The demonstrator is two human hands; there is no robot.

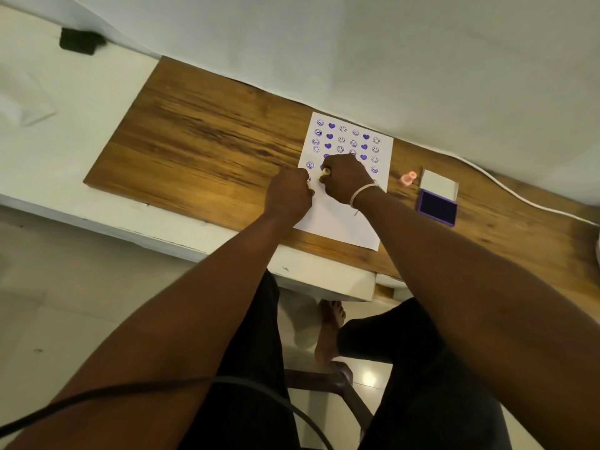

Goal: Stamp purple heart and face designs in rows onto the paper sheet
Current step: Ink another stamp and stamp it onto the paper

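Your right hand (pixel 344 178), closed on a pale stamp (pixel 324 172), presses mid-sheet; your left hand (pixel 289 193) is a closed fist, contents unclear. Bear straight down and lift cleanly to avoid smudging. The paper sheet (pixel 337 219), against the desk's (pixel 201 138) far edge, carries neat purple rows, its near half blank.

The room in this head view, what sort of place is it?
Probably a home room with a small craft desk: a wooden table against a pale wall, tiled floor underfoot, and a stamped paper sheet beside a purple ink pad.
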